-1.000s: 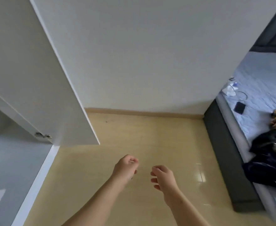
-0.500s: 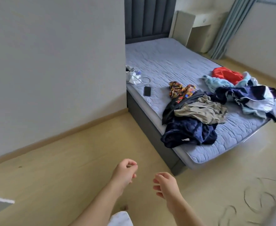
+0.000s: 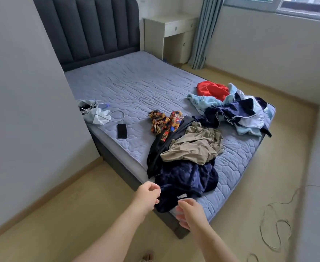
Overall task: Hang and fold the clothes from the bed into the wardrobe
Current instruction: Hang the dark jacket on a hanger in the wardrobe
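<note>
Navy garment (image 3: 185, 182) just beside left hand (image 3: 148, 197)

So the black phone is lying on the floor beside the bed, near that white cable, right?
Not quite. The head view shows the black phone lying on the mattress, not on the floor, near the white cable.

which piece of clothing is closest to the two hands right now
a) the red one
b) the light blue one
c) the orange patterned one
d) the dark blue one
d: the dark blue garment drapes over the near edge of the bed, right in front of the left hand and right hand.
</note>
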A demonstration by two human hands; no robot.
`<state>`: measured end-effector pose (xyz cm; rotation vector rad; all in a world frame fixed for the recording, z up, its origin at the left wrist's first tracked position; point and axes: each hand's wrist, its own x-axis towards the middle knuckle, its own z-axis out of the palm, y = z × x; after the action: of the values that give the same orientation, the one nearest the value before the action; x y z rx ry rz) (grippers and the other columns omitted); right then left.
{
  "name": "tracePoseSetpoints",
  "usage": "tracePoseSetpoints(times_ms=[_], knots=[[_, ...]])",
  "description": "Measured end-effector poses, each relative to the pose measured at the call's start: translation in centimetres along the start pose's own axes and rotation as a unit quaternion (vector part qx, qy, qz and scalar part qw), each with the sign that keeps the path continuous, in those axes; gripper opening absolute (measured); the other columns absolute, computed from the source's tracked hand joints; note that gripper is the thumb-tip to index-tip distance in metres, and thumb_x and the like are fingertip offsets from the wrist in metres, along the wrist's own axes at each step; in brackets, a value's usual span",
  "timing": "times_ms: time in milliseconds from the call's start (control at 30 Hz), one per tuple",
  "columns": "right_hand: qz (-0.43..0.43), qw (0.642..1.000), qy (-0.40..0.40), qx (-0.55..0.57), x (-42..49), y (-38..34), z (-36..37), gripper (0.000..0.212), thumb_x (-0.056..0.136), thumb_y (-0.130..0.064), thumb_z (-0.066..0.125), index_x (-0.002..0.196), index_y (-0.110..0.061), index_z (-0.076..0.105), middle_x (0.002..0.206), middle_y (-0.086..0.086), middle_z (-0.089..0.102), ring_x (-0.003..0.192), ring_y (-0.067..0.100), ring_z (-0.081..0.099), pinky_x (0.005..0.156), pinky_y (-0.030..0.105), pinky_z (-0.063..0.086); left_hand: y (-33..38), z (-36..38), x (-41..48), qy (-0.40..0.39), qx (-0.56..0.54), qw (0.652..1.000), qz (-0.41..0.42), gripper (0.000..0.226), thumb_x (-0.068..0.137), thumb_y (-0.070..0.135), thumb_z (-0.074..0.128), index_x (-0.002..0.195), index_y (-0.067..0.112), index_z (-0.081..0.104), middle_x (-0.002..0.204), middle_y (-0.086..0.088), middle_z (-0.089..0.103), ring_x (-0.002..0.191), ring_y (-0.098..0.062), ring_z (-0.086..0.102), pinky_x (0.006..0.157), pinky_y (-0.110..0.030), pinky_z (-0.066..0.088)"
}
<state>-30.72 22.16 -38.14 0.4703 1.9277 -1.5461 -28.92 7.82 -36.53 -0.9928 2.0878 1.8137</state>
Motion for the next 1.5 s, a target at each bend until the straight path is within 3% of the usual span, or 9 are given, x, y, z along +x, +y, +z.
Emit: tracePoseSetpoints(times_ms=[133,400,533,833,900,1100,1300,1400,1500], knots=[[0.011,0.999,0.030,0.032,4.1,-3.9,-2.1,0.010,0.093,-0.014,0.048,0.091,-0.014,0.059,0.087,0.004,0.059,0.065,0.016,0.052,0.050,0.020,0.038,4.4,2.2,5.2,-0.031,0.033,0.999,0.001,0.013,0.090,0.015,0.049,0.084,0.021,0.058,0.082,0.002,0.060,0.063,-0.010,0.055,0.050,-0.018,0.041],[0.034,0.998,0.034,0.034,13.0,-9.1,-8.3,0.010,0.093,-0.012,0.047,0.088,-0.016,0.055,0.086,0.003,0.058,0.070,0.017,0.054,0.058,0.024,0.041,10.3,8.7,14.7,-0.050,0.056,0.997,-0.018,0.015,0.090,0.013,0.048,0.082,0.021,0.058,0.079,0.001,0.060,0.062,-0.010,0.054,0.051,-0.019,0.040],[0.059,0.998,-0.003,0.010,19.6,-11.4,-12.3,0.013,0.090,-0.005,0.045,0.080,-0.011,0.052,0.069,0.003,0.050,0.056,0.015,0.042,0.049,0.022,0.032,11.8,12.9,19.3,-0.013,0.034,0.998,-0.048,0.013,0.090,0.015,0.049,0.085,0.022,0.059,0.082,0.001,0.062,0.064,-0.009,0.057,0.051,-0.019,0.042],[0.085,0.978,-0.098,-0.164,33.4,-16.6,-20.2,0.013,0.089,-0.003,0.041,0.080,-0.006,0.050,0.070,0.004,0.046,0.054,0.015,0.039,0.047,0.021,0.028,13.8,21.8,26.3,0.116,-0.038,0.979,-0.163,0.016,0.089,0.018,0.050,0.079,0.025,0.059,0.075,0.004,0.061,0.060,-0.010,0.056,0.052,-0.022,0.043],[0.087,0.971,-0.110,-0.192,35.0,-16.3,-20.9,0.011,0.089,-0.003,0.041,0.088,0.003,0.050,0.075,0.007,0.049,0.061,0.019,0.042,0.052,0.025,0.030,13.3,22.8,26.9,0.124,-0.022,0.977,-0.175,0.016,0.089,0.022,0.050,0.078,0.028,0.059,0.075,0.005,0.062,0.062,-0.010,0.058,0.055,-0.024,0.044],[0.112,0.946,-0.172,-0.251,37.9,-12.7,-20.9,0.013,0.086,-0.004,0.041,0.076,-0.010,0.048,0.070,0.005,0.047,0.060,0.019,0.041,0.056,0.026,0.033,8.7,24.6,28.1,0.127,0.085,0.967,-0.203,0.019,0.092,0.027,0.045,0.076,0.036,0.052,0.082,0.012,0.061,0.080,-0.014,0.062,0.064,-0.026,0.046],[0.131,0.919,-0.199,-0.313,39.6,-6.1,-19.8,0.014,0.088,-0.013,0.042,0.083,-0.021,0.053,0.085,-0.001,0.058,0.081,0.020,0.055,0.070,0.030,0.042,0.6,26.9,29.1,0.161,0.214,0.937,-0.223,0.004,0.092,0.019,0.047,0.092,0.023,0.045,0.103,0.002,0.050,0.084,-0.018,0.050,0.067,-0.029,0.039],[0.136,0.909,-0.207,-0.336,40.2,-2.6,-19.0,0.012,0.090,-0.014,0.042,0.088,-0.021,0.051,0.088,-0.003,0.056,0.085,0.019,0.057,0.072,0.029,0.042,-3.0,28.3,29.6,0.255,0.174,0.923,-0.231,0.019,0.087,0.021,0.058,0.088,0.018,0.039,0.098,0.001,0.040,0.084,-0.022,0.047,0.069,-0.030,0.039],[0.072,0.893,-0.226,-0.381,40.5,0.3,-17.9,0.022,0.090,-0.014,0.044,0.110,-0.020,0.050,0.095,-0.005,0.052,0.075,0.009,0.050,0.063,0.024,0.038,-5.9,28.8,30.0,0.348,-0.026,0.878,-0.329,0.024,0.088,0.024,0.060,0.093,0.013,0.039,0.100,-0.005,0.039,0.086,-0.027,0.048,0.077,-0.034,0.043]])
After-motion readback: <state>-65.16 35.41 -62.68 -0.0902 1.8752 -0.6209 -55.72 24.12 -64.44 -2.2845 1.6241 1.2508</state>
